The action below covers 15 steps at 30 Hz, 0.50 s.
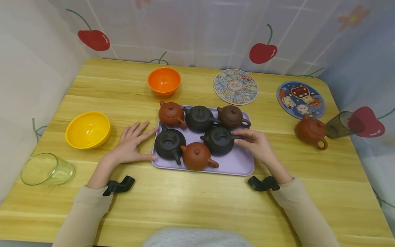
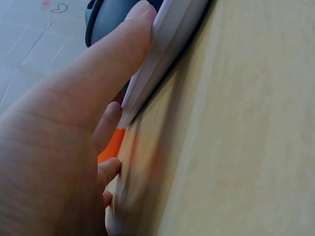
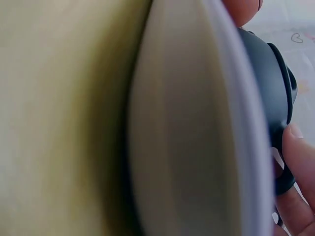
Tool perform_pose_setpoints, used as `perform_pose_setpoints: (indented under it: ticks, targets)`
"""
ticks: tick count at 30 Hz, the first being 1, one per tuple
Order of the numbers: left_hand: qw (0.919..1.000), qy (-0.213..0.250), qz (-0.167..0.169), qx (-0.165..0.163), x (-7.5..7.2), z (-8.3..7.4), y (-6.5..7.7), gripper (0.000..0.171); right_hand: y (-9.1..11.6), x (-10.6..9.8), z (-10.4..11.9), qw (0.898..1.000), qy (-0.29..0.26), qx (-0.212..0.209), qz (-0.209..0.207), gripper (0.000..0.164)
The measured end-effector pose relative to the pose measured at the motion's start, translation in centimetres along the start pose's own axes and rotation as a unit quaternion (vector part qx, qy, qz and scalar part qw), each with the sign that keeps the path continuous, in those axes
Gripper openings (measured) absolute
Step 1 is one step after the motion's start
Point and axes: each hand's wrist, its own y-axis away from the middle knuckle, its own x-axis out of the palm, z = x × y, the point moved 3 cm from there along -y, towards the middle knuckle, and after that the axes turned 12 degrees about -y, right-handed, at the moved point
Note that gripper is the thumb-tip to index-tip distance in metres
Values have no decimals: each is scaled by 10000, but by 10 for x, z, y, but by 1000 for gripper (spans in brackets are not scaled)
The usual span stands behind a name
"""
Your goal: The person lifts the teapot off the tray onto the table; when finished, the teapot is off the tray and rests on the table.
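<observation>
My right hand (image 1: 254, 144) pinches the handle of a black teapot (image 1: 218, 142) on the right side of a lilac tray (image 1: 234, 166). In the right wrist view, thumb and fingers close on that handle behind the tray's edge. My left hand (image 1: 131, 145) lies with fingers spread at the tray's left edge, its thumb touching the rim. Beside that thumb sits another black teapot (image 1: 169, 143). A reddish-brown teapot (image 1: 196, 156) stands at the tray's front. Along its back are an orange-brown teapot (image 1: 170, 114), a black teapot (image 1: 199, 118) and a dark brown teapot (image 1: 230, 116).
Left of the tray are a yellow bowl (image 1: 87, 130) and a clear glass (image 1: 60, 169) on its side. An orange bowl (image 1: 164, 81) and a floral round mat (image 1: 235, 86) stand behind. At right are a blue mat (image 1: 300, 99), a brown teapot (image 1: 310, 130) and a dark glass (image 1: 337, 125).
</observation>
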Motion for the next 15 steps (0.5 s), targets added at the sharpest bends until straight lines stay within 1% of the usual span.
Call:
perform_pose_setpoints:
  ticks: [5,9,15]
  targets:
    - [10000,4,-13,-9,-1,0,0,91,-1,3,0,9996,-263,88,-71,30]
    - [10000,13,-9,-14,-1,0,0,91,-1,4,-1,9991,-387,169,-40,31]
    - [10000,16,-16,-3,0,0,0,91,-2,6,-5,9978,-609,235,-115,29]
